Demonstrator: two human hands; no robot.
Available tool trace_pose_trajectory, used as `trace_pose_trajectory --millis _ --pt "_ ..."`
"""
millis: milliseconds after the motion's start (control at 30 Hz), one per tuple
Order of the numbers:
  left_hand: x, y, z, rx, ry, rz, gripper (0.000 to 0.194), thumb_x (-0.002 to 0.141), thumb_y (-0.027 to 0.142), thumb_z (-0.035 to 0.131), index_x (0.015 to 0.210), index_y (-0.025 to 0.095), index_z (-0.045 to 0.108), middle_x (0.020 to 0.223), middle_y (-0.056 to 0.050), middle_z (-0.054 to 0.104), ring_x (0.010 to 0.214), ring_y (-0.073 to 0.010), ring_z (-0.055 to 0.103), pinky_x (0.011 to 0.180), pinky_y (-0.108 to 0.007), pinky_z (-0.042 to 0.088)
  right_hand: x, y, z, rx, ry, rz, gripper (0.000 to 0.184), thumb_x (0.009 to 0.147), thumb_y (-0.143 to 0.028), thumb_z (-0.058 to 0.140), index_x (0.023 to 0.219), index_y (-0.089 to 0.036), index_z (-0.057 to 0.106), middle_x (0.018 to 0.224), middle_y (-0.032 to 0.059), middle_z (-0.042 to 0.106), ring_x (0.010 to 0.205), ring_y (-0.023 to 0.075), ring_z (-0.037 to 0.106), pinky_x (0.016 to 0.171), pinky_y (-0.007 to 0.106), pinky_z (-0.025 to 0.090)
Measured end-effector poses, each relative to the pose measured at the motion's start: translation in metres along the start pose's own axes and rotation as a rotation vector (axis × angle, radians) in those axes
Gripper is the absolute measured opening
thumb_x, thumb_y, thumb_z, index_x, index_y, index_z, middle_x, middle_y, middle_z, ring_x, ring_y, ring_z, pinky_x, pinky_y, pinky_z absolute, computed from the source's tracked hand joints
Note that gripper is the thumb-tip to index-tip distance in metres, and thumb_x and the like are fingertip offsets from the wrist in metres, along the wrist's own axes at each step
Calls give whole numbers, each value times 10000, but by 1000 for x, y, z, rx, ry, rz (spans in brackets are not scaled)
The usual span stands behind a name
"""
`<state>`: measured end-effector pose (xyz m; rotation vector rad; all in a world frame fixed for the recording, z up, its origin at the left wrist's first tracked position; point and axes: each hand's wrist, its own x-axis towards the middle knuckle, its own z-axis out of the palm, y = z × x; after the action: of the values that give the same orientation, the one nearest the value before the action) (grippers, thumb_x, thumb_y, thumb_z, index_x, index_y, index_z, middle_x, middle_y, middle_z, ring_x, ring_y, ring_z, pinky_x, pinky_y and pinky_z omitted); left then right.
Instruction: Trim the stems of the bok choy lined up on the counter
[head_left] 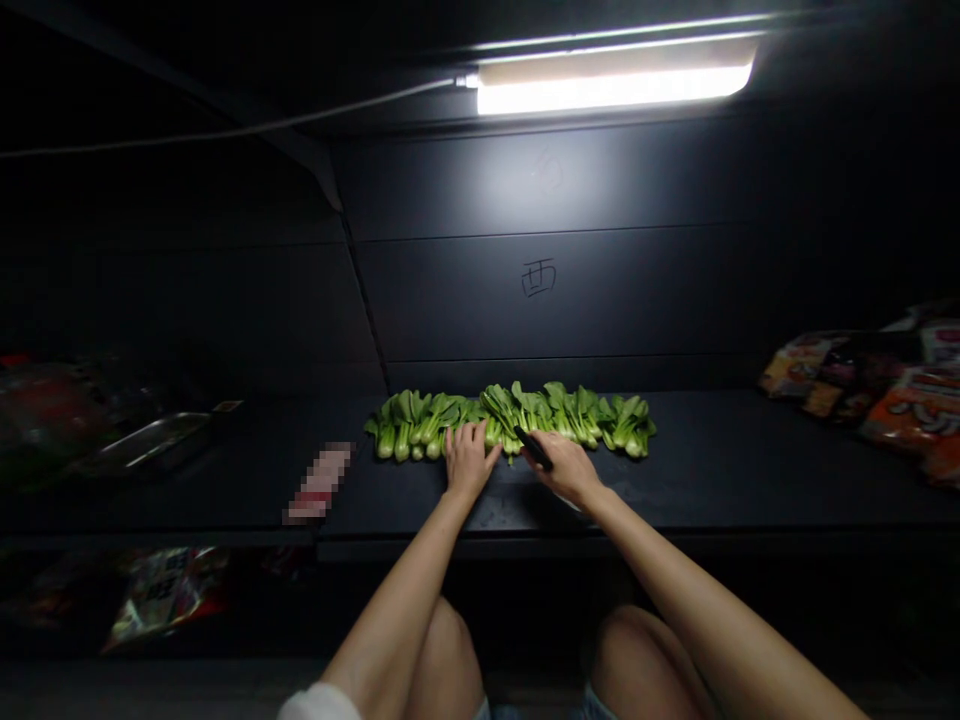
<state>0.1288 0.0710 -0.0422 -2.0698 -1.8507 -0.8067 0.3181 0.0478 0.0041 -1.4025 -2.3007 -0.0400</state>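
A row of green bok choy (592, 415) lies along the back of a dark shelf (720, 470). My left hand (469, 458) rests flat on the shelf with fingers spread, its fingertips touching the stems near the row's middle. My right hand (568, 467) is closed around a thin black handle (533, 447), probably a knife, whose tip points into the greens just right of my left hand. Both forearms reach in from below, and my knees show at the bottom.
Packaged snack bags (892, 395) pile at the right end of the shelf. A metal tray (150, 440) and more packets sit in the dark at left. A bright tube lamp (611, 85) hangs overhead. A dark panelled wall backs the shelf.
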Motion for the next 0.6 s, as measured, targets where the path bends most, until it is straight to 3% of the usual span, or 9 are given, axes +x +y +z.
trace_pose_trajectory --millis 67,233,433,600 --pt "10 10 -2 61 -72 -53 453 849 406 570 1247 194 526 1115 -114 607 1088 -271 528 994 -438 368 -1 3 1 14 22 14 250 911 -333 480 1090 -199 593 1002 81 678 935 187 604 761 250 416" --pt "25 13 1 82 -171 -110 326 855 342 567 1133 173 559 1058 -108 595 1030 -247 554 902 -363 403 -2 8 3 39 51 11 251 910 -342 477 1079 -205 603 988 78 685 939 196 609 783 261 425" --pt "28 0 5 -38 -95 -250 343 890 346 502 1162 142 539 1041 -115 609 962 -224 601 821 -304 437 -3 9 3 47 47 23 252 904 -334 491 1099 -209 593 999 77 682 945 192 612 796 258 426" --pt "25 1 2 1 -83 -201 374 869 396 521 1173 180 554 1050 -125 577 1018 -272 559 866 -381 428 -5 9 -2 54 22 20 268 920 -344 459 1110 -203 586 1015 84 683 982 201 600 813 271 427"
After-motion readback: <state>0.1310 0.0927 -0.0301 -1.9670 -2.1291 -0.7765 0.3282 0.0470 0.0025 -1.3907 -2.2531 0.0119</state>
